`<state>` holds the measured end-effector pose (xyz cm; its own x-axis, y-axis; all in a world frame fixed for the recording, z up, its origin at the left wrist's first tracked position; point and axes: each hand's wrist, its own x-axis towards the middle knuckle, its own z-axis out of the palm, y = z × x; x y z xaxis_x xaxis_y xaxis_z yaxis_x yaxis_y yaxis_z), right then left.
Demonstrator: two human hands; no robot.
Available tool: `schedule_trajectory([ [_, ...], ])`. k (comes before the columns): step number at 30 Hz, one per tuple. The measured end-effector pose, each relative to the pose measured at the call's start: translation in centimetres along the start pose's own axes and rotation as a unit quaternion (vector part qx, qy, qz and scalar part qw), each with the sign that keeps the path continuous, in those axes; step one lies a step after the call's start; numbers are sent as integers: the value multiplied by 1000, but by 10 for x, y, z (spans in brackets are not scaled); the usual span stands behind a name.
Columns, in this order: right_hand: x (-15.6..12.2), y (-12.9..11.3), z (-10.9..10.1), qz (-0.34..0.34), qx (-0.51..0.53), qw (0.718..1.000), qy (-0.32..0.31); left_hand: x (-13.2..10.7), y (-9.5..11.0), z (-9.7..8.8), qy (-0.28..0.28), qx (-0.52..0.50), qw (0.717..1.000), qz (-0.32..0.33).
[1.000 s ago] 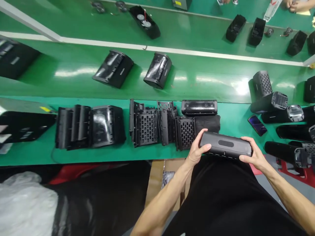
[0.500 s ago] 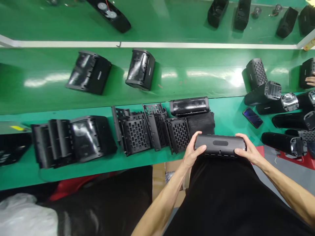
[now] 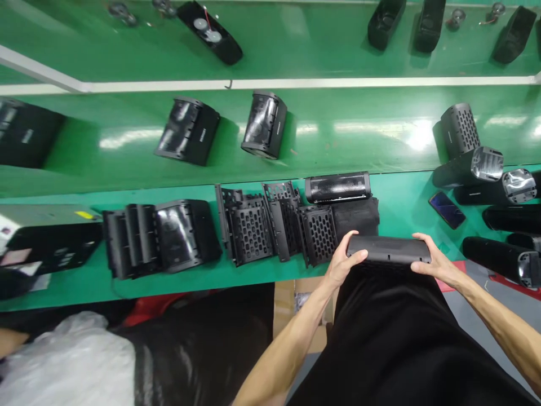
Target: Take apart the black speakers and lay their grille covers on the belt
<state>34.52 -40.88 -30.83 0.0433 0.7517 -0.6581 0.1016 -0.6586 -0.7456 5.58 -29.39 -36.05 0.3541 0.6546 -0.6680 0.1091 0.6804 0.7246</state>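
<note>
Between my two hands I hold a black speaker (image 3: 389,250) lengthwise, at the front edge of the green bench and above my lap. My left hand (image 3: 343,260) is closed round its left end, the thumb lying along the near side. Its right end is gripped by my right hand (image 3: 431,258), thumb in front and fingers behind. Just beyond the speaker lies a folded black cloth (image 3: 357,216), and behind that a speaker with a glossy film-covered front (image 3: 338,187). Perforated black grilles (image 3: 252,228) stand stacked to the left of my left hand.
A phone (image 3: 447,210) lies right of my hands, near several black cylindrical speakers (image 3: 486,256) at the bench's right end. Larger speakers (image 3: 180,234) stand on the left and on the green conveyor (image 3: 350,113). A white rail (image 3: 296,83) crosses behind. Clear plastic wrapping (image 3: 71,361) sits lower left.
The held speaker has rolled between my hands: the oval panel on its face no longer shows, and a plain side faces up. The view has shifted left.
</note>
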Motion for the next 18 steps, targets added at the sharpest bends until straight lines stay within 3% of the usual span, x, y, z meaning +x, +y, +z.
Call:
schedule_trajectory([
  [4, 18, 12, -6, -17, -20, 999, 29, 13, 9, -6, 16, -51, 999, 10],
  [8, 77, 5, -11, -15, 150, 983, 102, 13, 12, -13, 159, -83, 981, 76],
  [11, 156, -29, -21, -8, 271, 956, 116, 1, 2, -26, 285, 24, 953, 100],
  [14, 237, -73, -36, -2, 271, 954, 132, -21, -17, -45, 401, 128, 902, 96],
  [16, 274, -95, -49, -5, 253, 958, 136, -38, -35, -56, 453, 177, 871, 62],
  [18, 293, -106, -63, -2, 238, 962, 137, -52, -54, -63, 474, 201, 857, 17],
])
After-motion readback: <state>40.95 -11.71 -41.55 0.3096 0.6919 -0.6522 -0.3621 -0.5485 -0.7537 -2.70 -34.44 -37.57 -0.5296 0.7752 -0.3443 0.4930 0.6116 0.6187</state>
